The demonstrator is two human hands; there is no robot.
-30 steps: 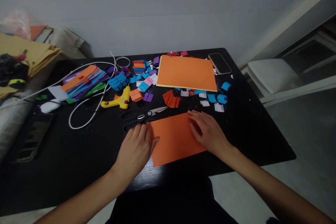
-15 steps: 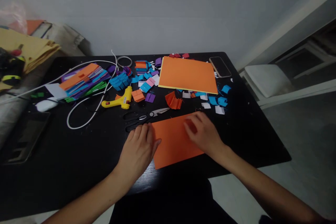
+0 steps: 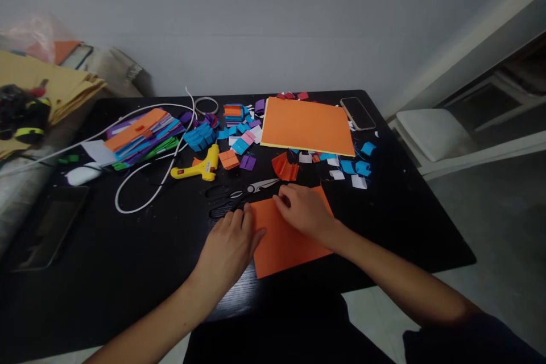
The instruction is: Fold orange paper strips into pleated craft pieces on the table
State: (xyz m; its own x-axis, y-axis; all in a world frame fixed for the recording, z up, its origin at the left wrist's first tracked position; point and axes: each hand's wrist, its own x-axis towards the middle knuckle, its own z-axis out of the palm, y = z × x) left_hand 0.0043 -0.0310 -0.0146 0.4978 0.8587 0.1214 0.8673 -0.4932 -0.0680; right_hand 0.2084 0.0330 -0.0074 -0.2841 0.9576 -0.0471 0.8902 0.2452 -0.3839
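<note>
A sheet of orange paper (image 3: 284,247) lies at a slant near the table's front edge. My left hand (image 3: 228,244) grips its left edge, fingers bent over the upper left corner and thumb on the sheet. Along the top edge, my right hand (image 3: 305,207) has curled fingers, with thumb and forefinger close together against the paper; the fingertips are partly hidden. Black-handled scissors (image 3: 239,193) lie just beyond my left fingers, blades pointing right. A pleated orange paper piece (image 3: 285,168) sits behind the sheet.
A yellow glue gun (image 3: 198,166), a white cable (image 3: 123,207) and stacked coloured paper strips (image 3: 143,133) occupy the left. Large orange sheets (image 3: 307,125) lie at the back among small paper pieces (image 3: 362,168). A phone (image 3: 357,114) rests at the back right.
My right hand has moved left along the top edge of the orange sheet, closer to my left hand. My left hand keeps its place on the paper. The view has shifted slightly.
</note>
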